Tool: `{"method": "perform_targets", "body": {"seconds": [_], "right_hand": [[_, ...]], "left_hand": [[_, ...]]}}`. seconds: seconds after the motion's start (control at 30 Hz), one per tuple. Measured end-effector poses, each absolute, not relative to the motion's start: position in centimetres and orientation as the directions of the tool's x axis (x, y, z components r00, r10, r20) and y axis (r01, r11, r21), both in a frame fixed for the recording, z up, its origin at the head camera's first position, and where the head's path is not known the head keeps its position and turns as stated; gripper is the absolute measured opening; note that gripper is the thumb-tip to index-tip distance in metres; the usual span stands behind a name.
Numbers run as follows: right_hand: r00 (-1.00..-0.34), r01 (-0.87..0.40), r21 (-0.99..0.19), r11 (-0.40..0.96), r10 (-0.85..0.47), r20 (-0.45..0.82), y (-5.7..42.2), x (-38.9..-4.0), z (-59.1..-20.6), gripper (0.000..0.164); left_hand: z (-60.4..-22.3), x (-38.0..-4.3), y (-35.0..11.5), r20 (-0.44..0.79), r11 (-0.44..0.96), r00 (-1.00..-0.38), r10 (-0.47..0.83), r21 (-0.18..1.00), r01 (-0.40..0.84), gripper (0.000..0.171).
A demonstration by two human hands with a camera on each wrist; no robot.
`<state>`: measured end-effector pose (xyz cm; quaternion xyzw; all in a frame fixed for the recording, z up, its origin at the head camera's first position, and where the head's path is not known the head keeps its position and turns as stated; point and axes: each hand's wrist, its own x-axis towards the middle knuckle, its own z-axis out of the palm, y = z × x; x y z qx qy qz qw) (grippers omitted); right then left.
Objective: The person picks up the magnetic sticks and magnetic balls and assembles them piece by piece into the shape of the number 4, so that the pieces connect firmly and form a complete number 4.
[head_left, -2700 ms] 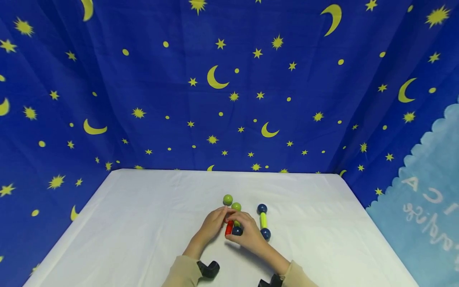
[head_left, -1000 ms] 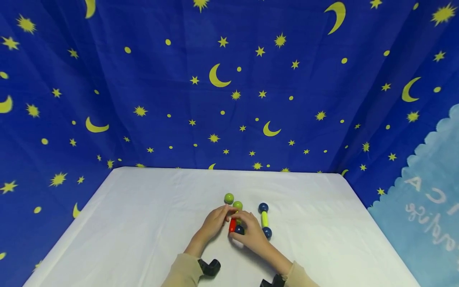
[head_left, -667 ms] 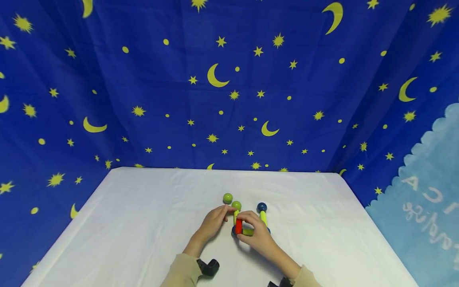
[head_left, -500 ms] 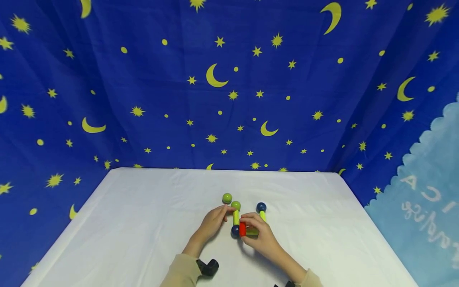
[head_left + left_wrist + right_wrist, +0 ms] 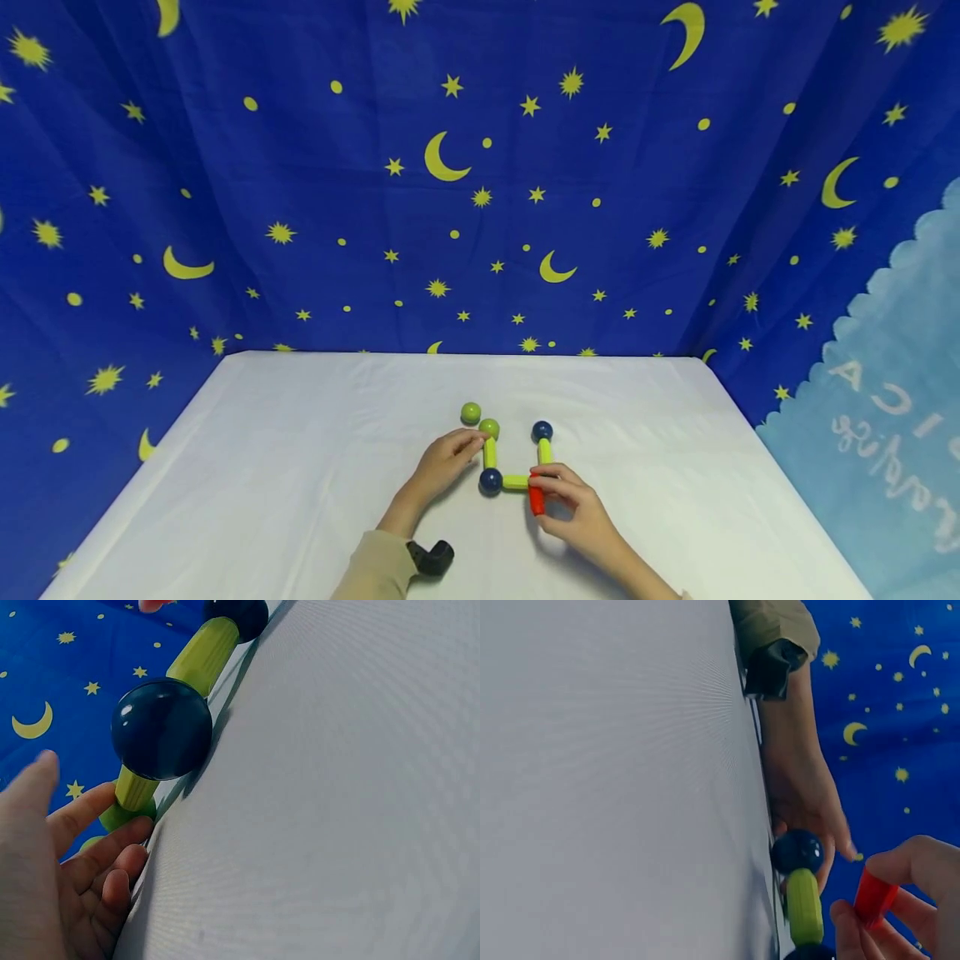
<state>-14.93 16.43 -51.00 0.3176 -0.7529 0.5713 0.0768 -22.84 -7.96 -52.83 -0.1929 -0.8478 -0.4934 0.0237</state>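
Note:
My right hand pinches a red magnetic rod between thumb and fingers, upright above the lower right corner of a U-shaped figure. That figure has a left yellow-green rod with a green ball at its far end. A navy ball joins it to a cross rod. On the right, another yellow-green rod ends in a navy ball. The right hand hides the corner ball in the head view; part of this navy ball shows in the left wrist view. My left hand touches the left rod with extended fingers, thumb apart.
A loose green ball lies just beyond the figure's green ball. The white-covered table meets a blue star-and-moon curtain at the back. A light blue cloth hangs at the right.
My right hand has carried the red rod rightward from beside the left rod, uncovering the left navy ball and the cross rod. The left hand has stayed by the left rod.

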Motion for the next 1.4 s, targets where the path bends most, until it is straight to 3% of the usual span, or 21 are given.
{"method": "perform_targets", "body": {"seconds": [0.27, 0.7, 0.93, 1.23, 1.4], "right_hand": [[-0.791, -0.57, -0.802, 0.182, -0.386, 0.475, 18.1, -14.5, -51.3, 0.04], [-0.811, -0.54, -0.809, 0.23, -0.397, 0.428, 19.4, -14.2, -52.0, 0.04], [-0.824, -0.479, -0.862, 0.166, -0.424, 0.376, 19.5, -14.1, -52.2, 0.039], [-0.87, -0.407, -0.882, 0.238, -0.396, 0.294, 19.6, -14.0, -52.1, 0.039], [-0.881, -0.415, -0.874, 0.251, -0.351, 0.317, 19.7, -14.2, -52.0, 0.04]], "left_hand": [[-53.2, -23.1, -8.2, 0.288, 0.467, -0.908, 0.305, 0.785, 0.406, 0.039], [-52.6, -23.1, -8.0, 0.191, 0.464, -0.939, 0.287, 0.83, 0.311, 0.035], [-52.7, -22.9, -8.0, 0.161, 0.452, -0.942, 0.296, 0.845, 0.286, 0.039], [-52.7, -22.7, -8.0, 0.155, 0.452, -0.94, 0.303, 0.845, 0.285, 0.041], [-52.8, -22.7, -8.0, 0.157, 0.457, -0.94, 0.302, 0.842, 0.288, 0.041]]}}
